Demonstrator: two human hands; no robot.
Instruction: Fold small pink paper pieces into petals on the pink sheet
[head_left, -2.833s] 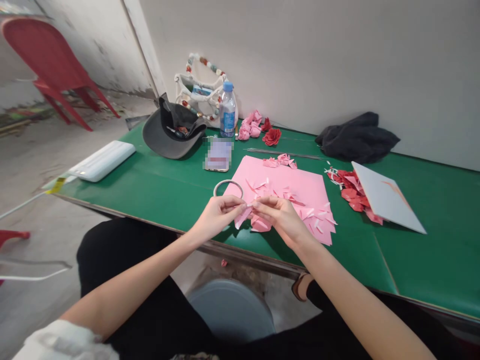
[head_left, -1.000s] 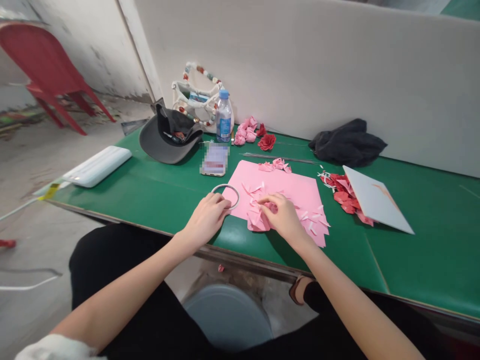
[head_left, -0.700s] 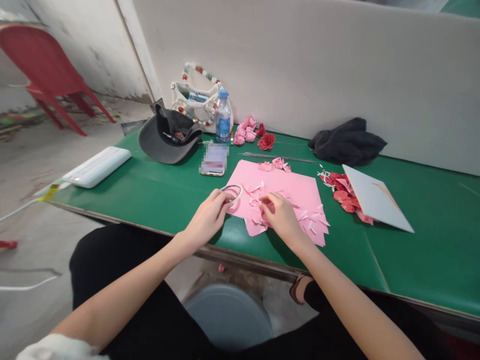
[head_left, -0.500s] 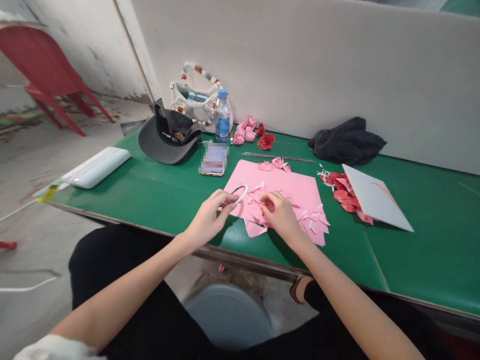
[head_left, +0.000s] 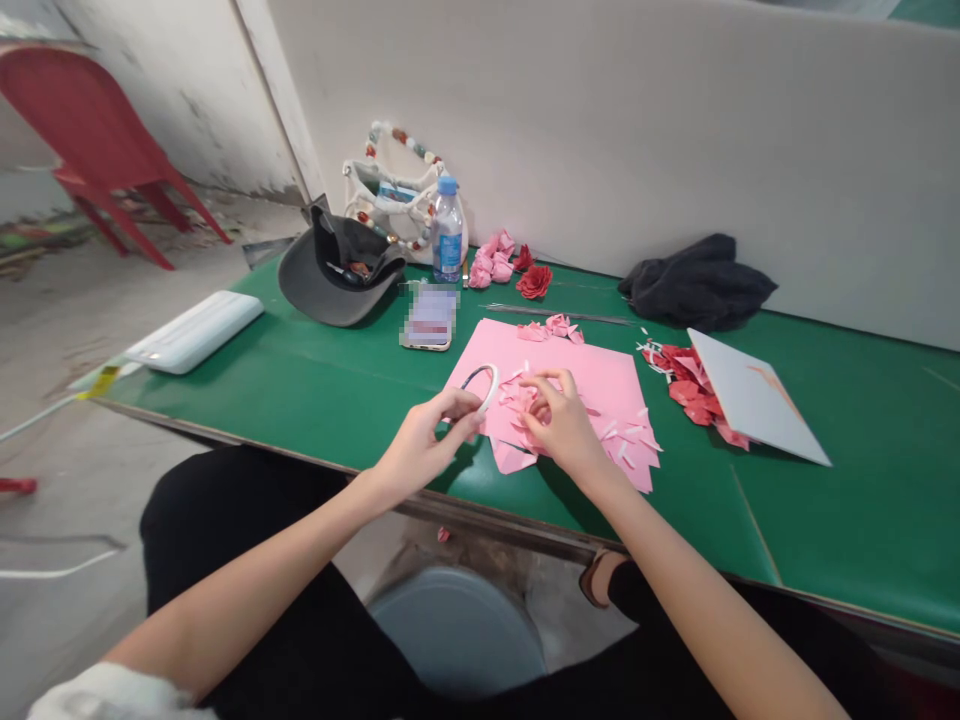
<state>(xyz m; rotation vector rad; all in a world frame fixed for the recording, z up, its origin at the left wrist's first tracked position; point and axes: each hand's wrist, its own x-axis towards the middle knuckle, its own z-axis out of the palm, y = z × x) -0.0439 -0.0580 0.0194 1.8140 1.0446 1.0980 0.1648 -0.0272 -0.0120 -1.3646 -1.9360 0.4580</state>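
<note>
Green-topped table (head_left: 847,530) fills the mid view, white partition wall (head_left: 600,120) behind it, red plastic chair (head_left: 90,140) on the floor far left, grey bucket (head_left: 457,630) on the floor below the near edge. Along the back of the table: beaded white bag (head_left: 390,185), water bottle (head_left: 448,235), dark cap (head_left: 330,285), phone (head_left: 430,320) w/ blurred screen, black cloth (head_left: 697,270). Further left lies a white pad (head_left: 195,332); to the right, a white board (head_left: 754,395) sits partly on a heap of red paper petals (head_left: 694,390). Pink paper sheet (head_left: 592,385) lies flat on the green near the front, w/ small pink paper scraps (head_left: 622,440) strewn over it. Both forearms reach in from the lower corners, L forearm (head_left: 285,555) and R forearm (head_left: 675,565) angled toward each other, wrists bent slightly, hands close but not touching. L hand (head_left: 424,445) is raised at the sheet's left edge, palm turned in, L fingers (head_left: 457,405) curled together round a thin white hoop (head_left: 484,388), which stands tilted above the sheet, gripped at its lower rim. R hand (head_left: 562,425) sits low on the sheet, R fingertips (head_left: 534,392) bunched together in the scraps; can't tell if they're clamped on one.
</note>
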